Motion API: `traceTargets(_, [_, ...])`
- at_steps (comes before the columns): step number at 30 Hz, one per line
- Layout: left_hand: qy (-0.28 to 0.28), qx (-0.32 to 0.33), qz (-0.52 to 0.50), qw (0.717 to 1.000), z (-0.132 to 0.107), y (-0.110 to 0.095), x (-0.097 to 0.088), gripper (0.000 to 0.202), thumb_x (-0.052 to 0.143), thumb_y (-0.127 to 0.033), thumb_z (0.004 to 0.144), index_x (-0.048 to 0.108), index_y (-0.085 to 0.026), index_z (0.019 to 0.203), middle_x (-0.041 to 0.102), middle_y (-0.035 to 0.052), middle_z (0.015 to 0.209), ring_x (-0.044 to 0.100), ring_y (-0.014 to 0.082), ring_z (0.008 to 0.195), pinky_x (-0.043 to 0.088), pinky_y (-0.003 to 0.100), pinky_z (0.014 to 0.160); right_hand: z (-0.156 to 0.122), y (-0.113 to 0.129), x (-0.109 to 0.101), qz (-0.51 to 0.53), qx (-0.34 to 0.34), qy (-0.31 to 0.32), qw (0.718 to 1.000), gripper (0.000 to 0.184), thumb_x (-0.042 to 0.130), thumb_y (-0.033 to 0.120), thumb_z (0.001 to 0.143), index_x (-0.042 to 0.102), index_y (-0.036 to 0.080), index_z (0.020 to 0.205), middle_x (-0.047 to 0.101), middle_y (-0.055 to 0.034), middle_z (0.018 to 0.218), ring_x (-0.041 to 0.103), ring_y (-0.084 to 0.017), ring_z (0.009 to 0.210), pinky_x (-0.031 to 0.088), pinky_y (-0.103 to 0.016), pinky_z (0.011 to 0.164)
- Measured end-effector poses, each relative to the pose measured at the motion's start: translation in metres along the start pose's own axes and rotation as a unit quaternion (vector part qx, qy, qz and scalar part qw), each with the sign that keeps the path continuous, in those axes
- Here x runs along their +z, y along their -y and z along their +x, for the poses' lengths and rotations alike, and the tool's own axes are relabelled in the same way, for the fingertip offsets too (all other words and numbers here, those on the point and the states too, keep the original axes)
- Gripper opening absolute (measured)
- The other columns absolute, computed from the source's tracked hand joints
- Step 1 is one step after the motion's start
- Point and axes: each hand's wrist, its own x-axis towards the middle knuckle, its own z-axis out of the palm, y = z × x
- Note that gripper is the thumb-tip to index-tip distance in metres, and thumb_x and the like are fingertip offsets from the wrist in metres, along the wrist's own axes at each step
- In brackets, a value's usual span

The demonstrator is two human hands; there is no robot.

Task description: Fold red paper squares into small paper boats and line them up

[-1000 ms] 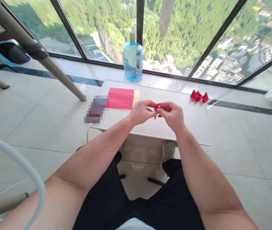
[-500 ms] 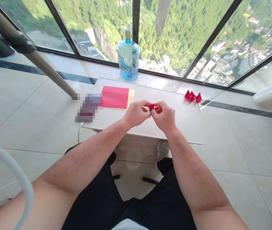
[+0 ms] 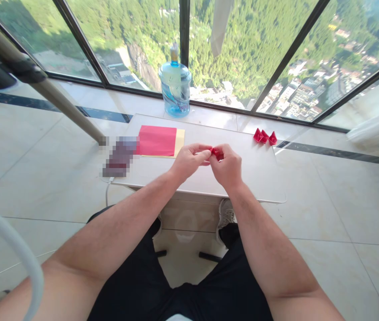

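Observation:
A small folded red paper piece (image 3: 216, 154) is pinched between both hands above the middle of a low white table (image 3: 263, 178). My left hand (image 3: 189, 161) grips its left side with closed fingers. My right hand (image 3: 227, 167) grips its right side, and most of the paper is hidden behind the fingers. A stack of flat paper sheets, red (image 3: 157, 140) on top of pale yellow (image 3: 179, 141), lies on the table to the left of my hands. Three finished red folded pieces (image 3: 264, 136) stand in a row at the table's far right corner.
A blue water jug (image 3: 175, 90) stands on the floor by the window behind the table. A blurred dark object (image 3: 120, 156) lies at the table's left edge with a white cable hanging below. A slanted pole (image 3: 45, 89) crosses the left. My legs and a shoe (image 3: 225, 213) are under the table.
Both hands have closed tighter round the red paper, so less of it shows. The view has shifted slightly; the hands stay over the table's middle.

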Motion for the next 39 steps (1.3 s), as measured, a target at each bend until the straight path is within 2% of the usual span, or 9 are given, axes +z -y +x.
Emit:
traceTargets(4, [0.009, -0.007, -0.014, 1.0, 0.003, 0.003, -0.004, 0.046, 0.085, -0.028, 0.062, 0.073, -0.011, 0.103, 0.076, 0.0112, 0.095, 0.071, 0.0209, 0.087, 0.059, 0.036, 0.081, -0.001, 0.0, 0.0, 0.013, -0.007, -0.001, 1.0, 0.01, 0.06, 0.031, 0.085, 0.064, 0.022, 0.087, 0.07, -0.0037, 0.079, 0.063, -0.018, 0.071, 0.048, -0.03, 0.07])
traceTargets(7, [0.013, 0.002, 0.016, 1.0, 0.004, 0.005, -0.009, 0.042, 0.081, -0.029, 0.067, 0.074, -0.011, 0.104, 0.077, 0.0105, 0.098, 0.071, 0.0201, 0.086, 0.059, 0.035, 0.082, -0.002, 0.001, 0.001, 0.036, -0.003, 0.004, 0.999, 0.013, 0.058, 0.03, 0.087, 0.068, 0.022, 0.088, 0.072, -0.0036, 0.076, 0.065, -0.019, 0.07, 0.049, -0.03, 0.07])
traceTargets(14, [-0.014, 0.063, 0.189, 0.98, 0.002, 0.008, -0.01, 0.032, 0.067, -0.022, 0.077, 0.075, -0.017, 0.107, 0.078, 0.0063, 0.099, 0.072, 0.0175, 0.086, 0.056, 0.028, 0.078, -0.005, 0.004, 0.004, 0.029, 0.013, 0.0, 0.999, 0.017, 0.056, 0.027, 0.087, 0.072, 0.023, 0.089, 0.075, -0.0044, 0.078, 0.067, -0.019, 0.069, 0.048, -0.03, 0.068])
traceTargets(21, [-0.046, 0.059, 0.236, 0.969, -0.001, 0.003, -0.006, 0.028, 0.063, -0.017, 0.077, 0.076, -0.018, 0.102, 0.077, 0.0039, 0.091, 0.07, 0.0159, 0.08, 0.054, 0.025, 0.069, -0.004, 0.005, 0.006, 0.078, 0.051, 0.009, 0.996, 0.019, 0.055, 0.022, 0.084, 0.073, 0.025, 0.091, 0.074, -0.0009, 0.074, 0.065, -0.018, 0.064, 0.047, -0.028, 0.063])
traceTargets(25, [-0.051, 0.064, 0.234, 0.969, -0.002, 0.001, -0.003, 0.026, 0.062, -0.015, 0.077, 0.075, -0.018, 0.1, 0.077, 0.0042, 0.095, 0.071, 0.0165, 0.085, 0.055, 0.025, 0.074, -0.004, 0.006, 0.006, 0.055, 0.039, 0.006, 0.998, 0.02, 0.055, 0.02, 0.083, 0.072, 0.024, 0.09, 0.073, -0.0019, 0.074, 0.065, -0.018, 0.064, 0.046, -0.028, 0.063])
traceTargets(29, [-0.049, 0.055, 0.227, 0.971, -0.001, 0.004, -0.004, 0.031, 0.062, -0.013, 0.077, 0.075, -0.018, 0.104, 0.078, 0.0047, 0.097, 0.072, 0.0178, 0.089, 0.056, 0.028, 0.08, -0.004, 0.005, 0.006, 0.076, 0.049, 0.006, 0.996, 0.021, 0.053, 0.019, 0.083, 0.073, 0.023, 0.089, 0.073, -0.0011, 0.073, 0.064, -0.017, 0.065, 0.046, -0.027, 0.063])
traceTargets(35, [-0.07, 0.051, 0.194, 0.977, 0.0, 0.007, -0.004, 0.033, 0.065, -0.012, 0.074, 0.077, -0.017, 0.105, 0.078, 0.0058, 0.096, 0.073, 0.0204, 0.088, 0.058, 0.032, 0.083, -0.004, 0.006, 0.009, 0.137, 0.101, 0.002, 0.985, 0.02, 0.054, 0.018, 0.078, 0.071, 0.023, 0.086, 0.073, 0.0005, 0.071, 0.065, -0.016, 0.063, 0.049, -0.027, 0.063])
traceTargets(39, [-0.068, 0.036, 0.132, 0.988, 0.002, 0.011, -0.004, 0.03, 0.069, -0.017, 0.074, 0.077, -0.016, 0.104, 0.078, 0.0069, 0.095, 0.073, 0.0224, 0.089, 0.058, 0.036, 0.085, -0.002, 0.004, 0.012, 0.196, 0.134, -0.01, 0.971, 0.018, 0.055, 0.018, 0.075, 0.07, 0.023, 0.083, 0.073, 0.0007, 0.073, 0.068, -0.017, 0.068, 0.052, -0.028, 0.064])
